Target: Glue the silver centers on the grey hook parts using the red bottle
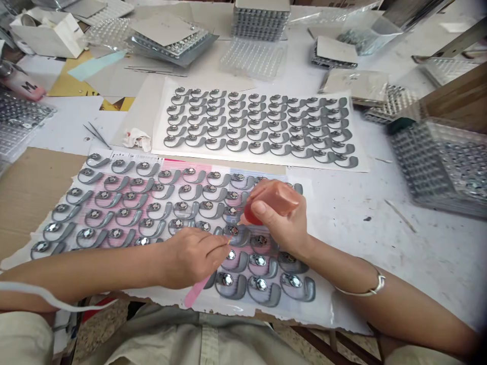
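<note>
The left hand (pixel 192 256) pinches a thin stick (pixel 220 248) between thumb and fingers, its tip touching the disc of a curved grey piece (pixel 238 235). The right hand (pixel 277 218) is closed around an orange squeeze bottle (pixel 272 200), whose rounded red end tips down toward that same piece, and a thin bangle (pixel 365 290) circles the right wrist. The two hands are apart but close, working just above the middle of a paper sheet (pixel 178 165) laid with rows of these pieces. A pink strip (pixel 198 291) sticks out beneath the left hand. Beyond lie tweezers (pixel 95 134), a crumpled tissue (pixel 137 139) and a second sheet (pixel 258 159), its rows packed tightly. Stacked clear trays (pixel 437 167) of more small parts stand to the right. Which pieces are done and which remain cannot be told from here, though the loaded trays suggest plenty is left
</note>
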Demonstrator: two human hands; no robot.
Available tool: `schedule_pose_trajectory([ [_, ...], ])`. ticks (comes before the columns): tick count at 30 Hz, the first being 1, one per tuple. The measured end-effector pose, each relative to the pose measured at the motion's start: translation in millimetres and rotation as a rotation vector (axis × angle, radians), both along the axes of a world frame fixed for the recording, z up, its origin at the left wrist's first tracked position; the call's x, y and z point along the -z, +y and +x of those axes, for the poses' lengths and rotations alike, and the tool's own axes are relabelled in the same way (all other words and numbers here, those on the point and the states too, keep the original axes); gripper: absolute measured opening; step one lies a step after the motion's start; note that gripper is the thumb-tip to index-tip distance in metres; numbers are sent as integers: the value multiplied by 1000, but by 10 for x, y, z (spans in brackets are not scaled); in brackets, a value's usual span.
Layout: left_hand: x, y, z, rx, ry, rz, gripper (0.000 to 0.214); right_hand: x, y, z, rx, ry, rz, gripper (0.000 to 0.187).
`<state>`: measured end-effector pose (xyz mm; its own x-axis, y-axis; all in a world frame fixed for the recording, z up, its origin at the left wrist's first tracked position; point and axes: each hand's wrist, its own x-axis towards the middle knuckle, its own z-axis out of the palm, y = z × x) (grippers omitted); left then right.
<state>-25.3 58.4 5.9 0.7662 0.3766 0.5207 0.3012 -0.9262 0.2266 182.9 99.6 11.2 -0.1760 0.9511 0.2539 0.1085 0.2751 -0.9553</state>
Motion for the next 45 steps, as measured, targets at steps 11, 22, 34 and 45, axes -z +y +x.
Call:
schedule_pose_trajectory([
  [11,7,-9,30,-14,60,66,19,53,-45,-29,-78,-27,71,21],
  [22,-2,-21,36,-31,82,124,23,104,-40,-41,-71,-43,83,18],
  [34,0,-36,18,-16,116,156,25,83,-32,-66,-34,-60,130,24],
  [45,19,-43,5,1,135,150,24,110,-24,-48,-30,-74,175,21],
])
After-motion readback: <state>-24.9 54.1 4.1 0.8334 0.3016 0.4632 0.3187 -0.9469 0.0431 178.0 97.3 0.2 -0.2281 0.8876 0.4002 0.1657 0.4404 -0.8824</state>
